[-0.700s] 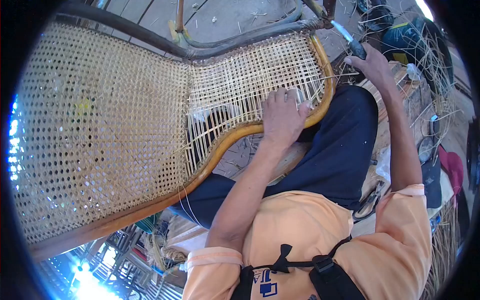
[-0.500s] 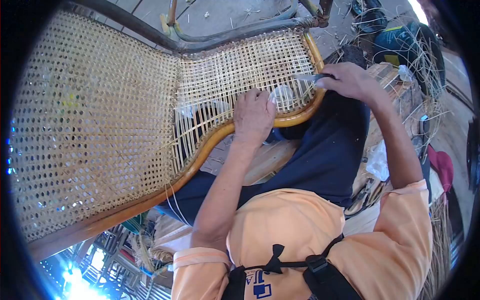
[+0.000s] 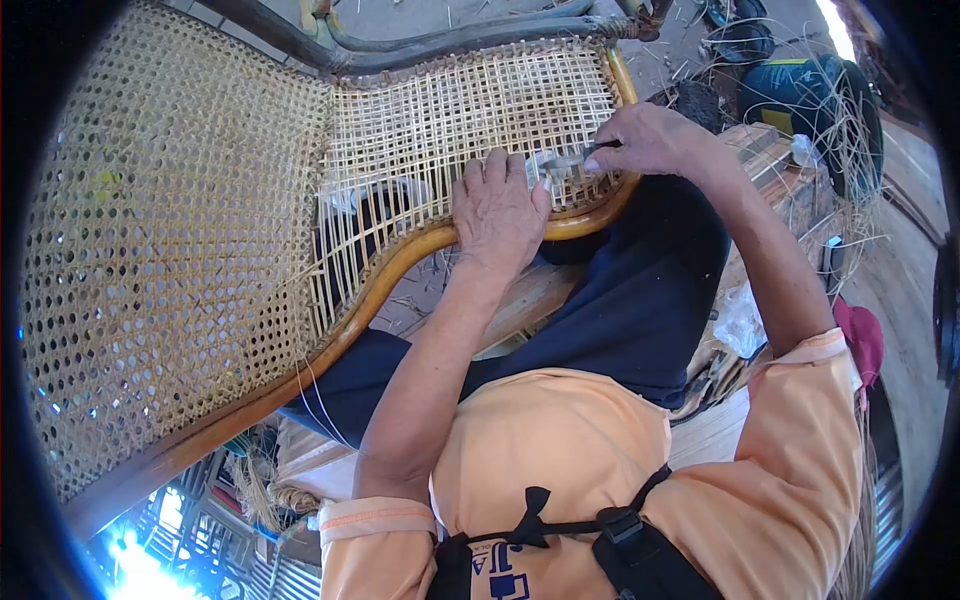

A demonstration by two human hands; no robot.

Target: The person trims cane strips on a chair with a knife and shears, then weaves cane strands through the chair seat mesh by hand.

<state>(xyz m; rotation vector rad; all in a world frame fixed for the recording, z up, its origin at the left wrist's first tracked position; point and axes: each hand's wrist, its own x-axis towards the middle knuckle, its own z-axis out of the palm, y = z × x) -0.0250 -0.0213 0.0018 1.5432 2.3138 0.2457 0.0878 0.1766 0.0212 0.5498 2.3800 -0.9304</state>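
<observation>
A chair with a woven cane seat (image 3: 430, 125) lies across my lap, its curved, glossy rattan frame (image 3: 415, 262) towards me. My left hand (image 3: 495, 215) rests on the weave at the near rim, fingers stretched forward and thumb apart. In my right hand (image 3: 650, 140) is a knife (image 3: 565, 163); its dark handle is mostly hidden by the fingers. The blade points left, low over the weave near my left thumb. I cannot tell whether it touches the strands. Left of my left hand, long loose strands (image 3: 335, 265) span a gap in the weave.
The finished-looking cane back (image 3: 190, 240) fills the left side. At right are a wooden bench (image 3: 775, 165), a plastic bag (image 3: 740, 322), a dark green bag (image 3: 790, 90) draped with loose cane fibres, and a red cloth item (image 3: 860, 340).
My right hand has moved left and slightly down with the knife, bringing the blade closer to my left hand. The left hand stays on the weave; the whole view has shifted slightly.
</observation>
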